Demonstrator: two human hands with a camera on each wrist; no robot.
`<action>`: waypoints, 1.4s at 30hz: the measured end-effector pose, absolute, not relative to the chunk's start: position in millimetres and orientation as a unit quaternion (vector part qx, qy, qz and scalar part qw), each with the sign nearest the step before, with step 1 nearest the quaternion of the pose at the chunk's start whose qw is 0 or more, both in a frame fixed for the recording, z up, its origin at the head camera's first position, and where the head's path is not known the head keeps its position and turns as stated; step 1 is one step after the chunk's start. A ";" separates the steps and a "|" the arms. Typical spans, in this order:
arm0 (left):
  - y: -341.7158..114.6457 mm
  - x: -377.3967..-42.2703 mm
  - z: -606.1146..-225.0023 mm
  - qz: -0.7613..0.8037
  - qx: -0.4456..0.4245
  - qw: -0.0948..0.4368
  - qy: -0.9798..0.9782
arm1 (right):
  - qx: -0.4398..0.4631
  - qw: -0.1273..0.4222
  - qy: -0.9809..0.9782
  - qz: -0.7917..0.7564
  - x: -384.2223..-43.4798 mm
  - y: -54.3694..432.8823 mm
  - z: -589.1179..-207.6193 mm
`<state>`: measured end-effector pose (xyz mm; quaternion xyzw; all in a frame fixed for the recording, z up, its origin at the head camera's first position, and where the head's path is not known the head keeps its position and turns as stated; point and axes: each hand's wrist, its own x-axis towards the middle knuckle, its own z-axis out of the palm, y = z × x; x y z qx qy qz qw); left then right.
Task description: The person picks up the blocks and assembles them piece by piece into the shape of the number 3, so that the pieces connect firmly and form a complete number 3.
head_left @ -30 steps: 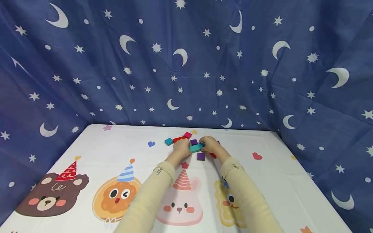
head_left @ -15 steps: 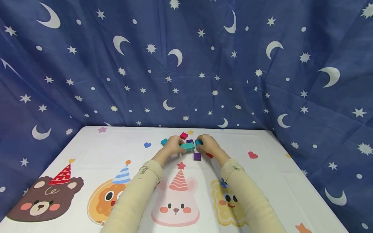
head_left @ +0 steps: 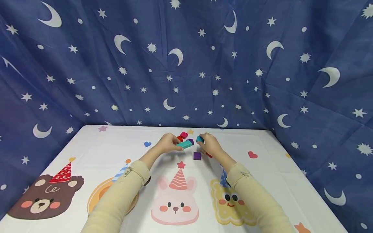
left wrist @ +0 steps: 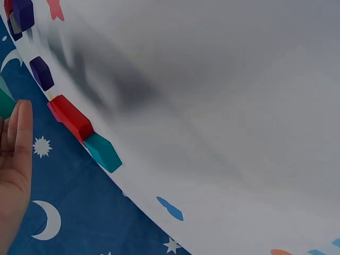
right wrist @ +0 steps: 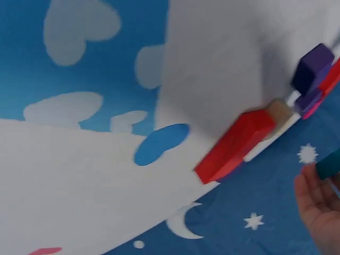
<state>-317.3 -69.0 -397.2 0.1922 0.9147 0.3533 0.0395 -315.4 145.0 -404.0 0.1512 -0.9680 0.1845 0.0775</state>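
My left hand holds a long turquoise block by one end, tilted above the tabletop. A smaller, darker teal block is pinched in my right hand, a short gap to the right of it. A purple block lies in front of the two hands, and another purple block sits behind the turquoise one. Beyond my left fingers are a pink block and a red block, with a loose teal block at the red one's end.
Below my right hand lies another red block, beside a wood-coloured block and a purple block. The white tablecloth carries printed cartoon faces. A blue curtain with moons and stars hangs behind the table's far edge.
The two blocks were close together between my hands and have come apart. My left hand has moved left with the turquoise block, which is now tilted. My right hand keeps the teal block.
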 end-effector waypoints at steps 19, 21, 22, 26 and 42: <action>-100.3 -291.8 -393.8 0.362 0.210 0.025 0.908 | 0.191 0.080 -0.948 0.240 -286.4 149.4 -394.7; -103.9 -288.3 -395.2 0.363 0.213 0.024 0.907 | 0.201 0.076 -0.948 0.235 -282.1 147.9 -396.3; -105.8 -286.6 -396.1 0.363 0.216 0.022 0.906 | 0.206 0.072 -0.947 0.234 -279.9 146.9 -397.2; -111.8 -280.6 -400.0 0.356 0.230 0.009 0.905 | 0.218 0.063 -0.946 0.233 -272.3 142.1 -401.0; -121.3 -273.4 -416.7 0.320 0.273 -0.006 0.907 | 0.257 0.029 -0.940 0.224 -255.7 121.3 -414.2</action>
